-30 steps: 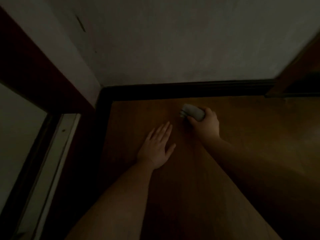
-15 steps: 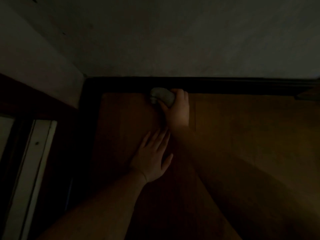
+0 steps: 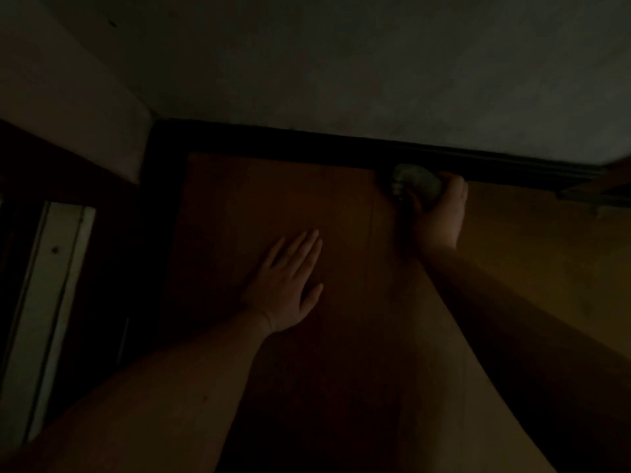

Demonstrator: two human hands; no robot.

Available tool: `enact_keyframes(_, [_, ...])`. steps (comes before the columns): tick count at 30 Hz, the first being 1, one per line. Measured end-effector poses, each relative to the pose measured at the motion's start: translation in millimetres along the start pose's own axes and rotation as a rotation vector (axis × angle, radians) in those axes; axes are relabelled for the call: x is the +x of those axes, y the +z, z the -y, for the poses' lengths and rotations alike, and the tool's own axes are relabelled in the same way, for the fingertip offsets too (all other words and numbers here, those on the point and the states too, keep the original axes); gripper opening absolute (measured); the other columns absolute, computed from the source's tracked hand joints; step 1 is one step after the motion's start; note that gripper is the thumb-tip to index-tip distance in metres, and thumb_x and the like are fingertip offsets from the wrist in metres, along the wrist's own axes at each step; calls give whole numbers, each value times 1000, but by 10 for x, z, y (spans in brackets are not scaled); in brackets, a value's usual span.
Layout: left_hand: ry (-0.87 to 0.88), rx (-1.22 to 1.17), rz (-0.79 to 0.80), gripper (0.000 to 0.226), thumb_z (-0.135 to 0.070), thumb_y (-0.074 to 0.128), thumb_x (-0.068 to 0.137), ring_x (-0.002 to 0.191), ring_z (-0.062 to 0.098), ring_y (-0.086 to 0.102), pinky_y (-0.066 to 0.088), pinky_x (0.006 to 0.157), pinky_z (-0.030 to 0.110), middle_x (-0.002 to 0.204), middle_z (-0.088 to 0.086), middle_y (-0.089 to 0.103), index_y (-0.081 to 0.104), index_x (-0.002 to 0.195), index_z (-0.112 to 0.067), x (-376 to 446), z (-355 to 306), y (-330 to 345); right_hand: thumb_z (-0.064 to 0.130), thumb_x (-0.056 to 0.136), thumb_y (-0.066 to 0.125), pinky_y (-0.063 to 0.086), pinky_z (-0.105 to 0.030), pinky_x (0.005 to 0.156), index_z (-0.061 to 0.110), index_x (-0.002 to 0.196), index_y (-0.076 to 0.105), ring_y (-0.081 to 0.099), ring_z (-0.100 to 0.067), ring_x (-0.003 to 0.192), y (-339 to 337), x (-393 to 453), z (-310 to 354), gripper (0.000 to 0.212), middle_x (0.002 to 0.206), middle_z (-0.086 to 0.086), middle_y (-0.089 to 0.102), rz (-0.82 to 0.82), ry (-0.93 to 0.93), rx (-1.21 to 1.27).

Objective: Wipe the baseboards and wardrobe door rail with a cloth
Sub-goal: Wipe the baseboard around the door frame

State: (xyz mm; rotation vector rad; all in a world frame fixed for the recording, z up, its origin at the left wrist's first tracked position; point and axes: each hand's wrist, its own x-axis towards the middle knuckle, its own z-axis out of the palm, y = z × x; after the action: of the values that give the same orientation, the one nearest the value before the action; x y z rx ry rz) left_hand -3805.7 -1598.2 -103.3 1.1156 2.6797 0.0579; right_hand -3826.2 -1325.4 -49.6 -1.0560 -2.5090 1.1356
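Head view looks down on a dim wooden floor point(image 3: 273, 199) meeting a grey wall point(image 3: 341, 63). My right hand point(image 3: 438, 213) grips the cloth point(image 3: 415, 180) against the dark baseboard point(image 3: 307, 141); my left hand point(image 3: 290, 285) lies flat, fingers straight, on the boards.

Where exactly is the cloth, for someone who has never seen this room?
Find the dark baseboard where the pale wall meets the wooden floor. Follow it rightward to the right hand, which grips the cloth against it. The cloth is a pale, bunched wad, the only light thing along that dark strip.
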Motion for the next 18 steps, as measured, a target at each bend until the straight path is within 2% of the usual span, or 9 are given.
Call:
enact_keyframes(3, [6, -12, -12, 75, -57, 16, 101, 154, 20, 2, 10, 122, 48, 168, 6, -1, 9, 159, -11, -5, 8, 27, 17, 91, 67, 39, -31, 104, 7, 126, 47, 49, -22, 120, -67, -24, -48, 41, 130, -9, 46, -89, 118, 17])
enact_keyframes(6, [9, -21, -13, 74, -56, 16, 101, 154, 20, 1, 10, 122, 48, 168, 5, -3, 6, 159, -11, -5, 8, 46, 16, 92, 66, 39, -26, 102, 7, 125, 47, 47, -13, 113, -39, -90, -17, 40, 130, -9, 45, -156, 172, 47])
enact_keyframes(8, [9, -11, 2, 74, -56, 17, 101, 154, 20, 0, 13, 122, 50, 168, 4, -6, 5, 159, -12, -10, 7, 40, 17, 91, 68, 38, -20, 96, 6, 125, 47, 42, -7, 107, 41, -168, 59, 41, 126, -8, 45, -145, 119, 84])
enact_keyframes(11, [21, -4, 0, 73, -55, 22, 100, 154, 21, 0, 13, 121, 51, 168, 4, -5, 4, 160, -17, -8, 10, 29, 23, 88, 71, 40, -24, 94, 8, 119, 49, 44, -7, 103, 254, -313, 206, 40, 113, 1, 42, -52, -41, 121])
enact_keyframes(13, [35, 2, -14, 72, -54, 25, 99, 154, 23, 3, 10, 121, 50, 168, 5, -1, 6, 160, -20, -1, 11, 25, 26, 87, 73, 38, -16, 87, 12, 115, 50, 45, -4, 98, 445, -404, 302, 38, 108, 4, 42, 6, -104, 161])
enact_keyframes(16, [45, 5, -39, 71, -52, 29, 98, 153, 26, 11, 12, 121, 51, 167, 7, 6, 13, 159, -20, 0, 9, 34, 21, 85, 74, 32, -1, 82, 6, 116, 54, 44, -1, 97, 707, -515, 439, 40, 109, 2, 44, 92, -183, 199])
enact_keyframes(18, [48, 11, -36, 70, -52, 30, 98, 153, 26, 12, 13, 121, 51, 167, 7, 6, 13, 159, -21, -5, 18, 46, 16, 85, 74, 31, -3, 83, 4, 119, 55, 47, -7, 102, 812, -502, 495, 41, 114, -6, 48, 136, -207, 207])
